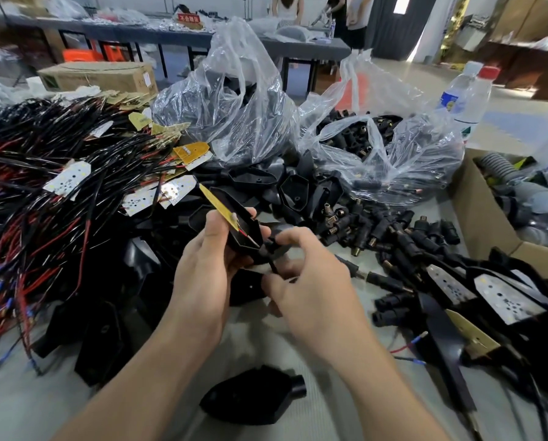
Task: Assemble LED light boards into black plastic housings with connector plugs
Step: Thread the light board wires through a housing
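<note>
Left hand (pixel 202 275): you are gripping the housing (pixel 250 229), fingers curled round it, above the table.
Board (pixel 217 202): it is lying tilted in the housing, yellow back up, with its far end sticking out over the rim; not seated yet.
Right hand (pixel 310 281): you are pinching what seems to be the plug (pixel 270 246) at the housing's narrow end.
Wires (pixel 244 234): they are running from the board toward that narrow end.
Doing it well: I think you should be steadying the housing and taking up the slack gently, before pressing the board flat.
Risk: the wires are probably getting trapped under the board if you are hurrying.
</note>
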Tool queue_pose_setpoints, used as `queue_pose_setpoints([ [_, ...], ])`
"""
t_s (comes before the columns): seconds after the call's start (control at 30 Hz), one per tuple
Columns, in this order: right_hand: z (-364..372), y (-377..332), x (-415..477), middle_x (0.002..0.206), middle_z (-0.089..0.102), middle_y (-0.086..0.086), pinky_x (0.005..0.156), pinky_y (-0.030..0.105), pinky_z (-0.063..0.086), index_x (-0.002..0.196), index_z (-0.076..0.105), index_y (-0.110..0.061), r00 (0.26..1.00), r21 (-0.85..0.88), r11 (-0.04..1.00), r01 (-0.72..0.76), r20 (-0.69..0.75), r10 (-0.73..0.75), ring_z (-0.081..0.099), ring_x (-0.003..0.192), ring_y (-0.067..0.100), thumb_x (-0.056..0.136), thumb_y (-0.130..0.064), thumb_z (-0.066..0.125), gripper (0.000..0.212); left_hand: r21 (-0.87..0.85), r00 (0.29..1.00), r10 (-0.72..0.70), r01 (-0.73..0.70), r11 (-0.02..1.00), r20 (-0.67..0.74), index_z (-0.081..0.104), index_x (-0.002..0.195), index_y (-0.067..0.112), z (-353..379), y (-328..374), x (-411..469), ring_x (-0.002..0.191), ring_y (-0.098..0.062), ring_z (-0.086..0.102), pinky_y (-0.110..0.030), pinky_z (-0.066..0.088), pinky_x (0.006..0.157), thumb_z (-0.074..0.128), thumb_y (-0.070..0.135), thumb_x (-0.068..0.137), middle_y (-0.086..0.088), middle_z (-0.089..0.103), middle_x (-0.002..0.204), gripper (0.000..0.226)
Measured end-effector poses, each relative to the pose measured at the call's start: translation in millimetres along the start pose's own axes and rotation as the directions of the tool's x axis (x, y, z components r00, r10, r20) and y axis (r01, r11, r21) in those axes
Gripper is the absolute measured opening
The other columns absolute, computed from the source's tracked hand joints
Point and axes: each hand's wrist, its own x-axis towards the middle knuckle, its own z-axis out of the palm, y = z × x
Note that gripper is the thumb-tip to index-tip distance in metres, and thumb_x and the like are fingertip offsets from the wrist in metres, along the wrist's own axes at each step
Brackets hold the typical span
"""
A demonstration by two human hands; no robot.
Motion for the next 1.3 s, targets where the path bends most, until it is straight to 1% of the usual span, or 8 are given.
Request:
queue_pose_setpoints([
  [0.1,-2,4,3,0.063,0.071,-0.005,0.062,0.034,0.058,0.076,0.062,-0.027,0.998,-0.006,0.999,-0.042,-0.041,0.042,0.071,0.06,0.014,0.084,-0.021,0.075,0.015,0.041,0.999,0.017,-0.016,0.999,-0.027,0.078,0.105,0.021,-2,-1,1,0.09,-0.021,0.073,-0.031,0.056,0.078,0.045,0.064,0.095,-0.015,0.078,0.106,0.055],
  [0.23,1,7,3,0.06,0.07,-0.005,0.062,0.038,0.06,0.081,0.065,-0.038,0.998,-0.055,0.998,-0.031,-0.049,0.028,0.07,0.059,0.014,0.083,-0.023,0.07,0.015,-0.055,0.999,-0.009,0.007,0.998,-0.034,0.076,0.107,0.012,-6,3,3,0.084,-0.019,0.075,-0.024,0.059,0.07,0.046,0.06,0.087,-0.018,0.078,0.104,0.06],
  [0.33,4,8,4,0.063,0.07,0.0,0.065,0.043,0.059,0.08,0.065,-0.033,0.999,-0.063,0.998,-0.011,-0.032,0.009,0.069,0.063,0.021,0.087,-0.02,0.065,0.015,-0.003,1.0,-0.003,0.003,1.0,0.005,0.083,0.096,0.018,-7,5,5,0.088,-0.017,0.074,-0.025,0.06,0.074,0.045,0.061,0.085,-0.015,0.078,0.107,0.058],
  [0.43,4,8,3,0.065,0.07,0.002,0.063,0.043,0.058,0.073,0.06,-0.024,1.0,-0.113,0.993,0.012,0.014,-0.01,0.067,0.062,0.024,0.092,-0.018,0.063,0.021,0.03,0.999,-0.035,0.034,0.999,0.041,0.076,0.107,0.013,-8,6,6,0.086,-0.016,0.072,-0.025,0.057,0.075,0.043,0.06,0.086,-0.015,0.077,0.11,0.061],
  [0.7,-16,3,4,0.069,0.073,-0.002,0.048,0.019,0.042,0.073,0.06,-0.02,0.976,-0.1,0.994,0.051,0.218,-0.028,0.047,0.047,0.003,0.095,-0.012,0.065,0.024,-0.12,0.98,-0.154,0.168,0.978,0.124,0.072,0.119,0.008,-18,11,10,0.083,-0.016,0.072,-0.026,0.06,0.073,0.034,0.056,0.101,-0.019,0.075,0.116,0.064],
  [0.9,-19,-2,3,0.063,0.069,-0.001,0.045,0.014,0.033,0.08,0.063,-0.018,0.941,-0.029,0.997,0.071,0.335,-0.057,0.042,0.043,0.003,0.095,-0.009,0.065,0.017,-0.227,0.942,-0.228,0.285,0.931,0.248,0.081,0.109,0.013,-23,15,13,0.074,-0.017,0.066,-0.027,0.059,0.07,0.036,0.059,0.101,-0.012,0.074,0.098,0.064],
  [1.1,-20,-1,3,0.06,0.069,0.001,0.046,0.015,0.035,0.075,0.063,-0.016,0.955,-0.043,0.999,0.016,0.297,-0.002,0.042,0.041,0.005,0.091,-0.012,0.064,0.017,-0.186,0.963,-0.179,0.217,0.958,0.202,0.08,0.109,0.016,-21,17,10,0.088,-0.016,0.072,-0.026,0.06,0.08,0.044,0.058,0.09,-0.016,0.075,0.118,0.058],
  [1.3,-22,0,2,0.056,0.063,0.0,0.048,0.018,0.035,0.071,0.063,-0.018,0.964,-0.076,0.997,-0.032,0.262,0.051,0.042,0.042,0.004,0.088,-0.016,0.066,0.018,-0.152,0.972,-0.18,0.203,0.967,0.154,0.069,0.124,0.01,-19,16,8,0.094,-0.02,0.072,-0.03,0.061,0.08,0.031,0.055,0.104,-0.018,0.073,0.122,0.062],
])
